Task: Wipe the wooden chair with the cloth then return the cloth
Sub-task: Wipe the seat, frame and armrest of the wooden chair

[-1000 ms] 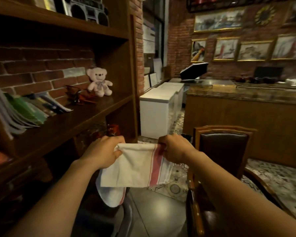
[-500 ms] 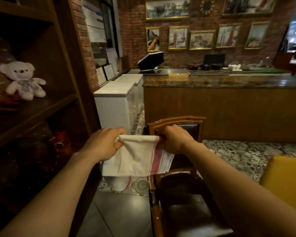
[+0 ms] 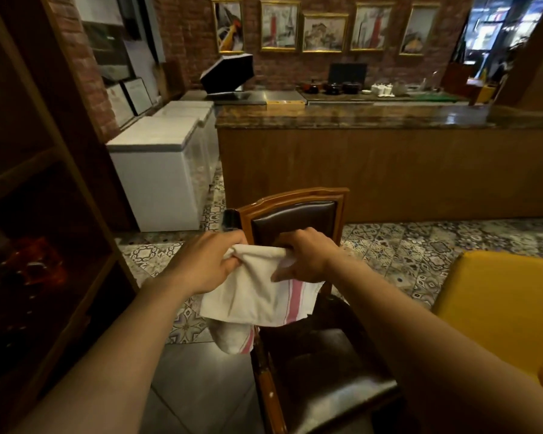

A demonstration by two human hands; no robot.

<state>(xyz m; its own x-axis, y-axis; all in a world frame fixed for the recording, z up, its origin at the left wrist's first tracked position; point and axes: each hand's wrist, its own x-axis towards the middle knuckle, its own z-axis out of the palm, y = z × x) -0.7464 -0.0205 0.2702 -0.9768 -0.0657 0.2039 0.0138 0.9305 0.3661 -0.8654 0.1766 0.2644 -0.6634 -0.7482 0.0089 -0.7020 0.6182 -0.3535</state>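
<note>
A white cloth (image 3: 251,296) with a pink stripe hangs between both hands, folded over, its lower end drooping beside the chair's left arm. My left hand (image 3: 206,266) grips its upper left corner. My right hand (image 3: 306,255) pinches the upper right edge, some fingers spread over the fabric. Directly beneath and behind stands the wooden chair (image 3: 295,200), with a dark leather back pad and seat; its backrest faces me just past my hands.
A dark wooden shelf unit (image 3: 54,170) fills the left side. White chest freezers (image 3: 160,170) and a long wooden counter (image 3: 389,170) stand behind the chair. A yellow seat (image 3: 499,302) is at the right. Patterned floor tiles surround the chair.
My view has swung right, off the shelf and onto the chair. Both hands have come closer together, bunching the cloth's top edge, and now hover over the chair's seat.
</note>
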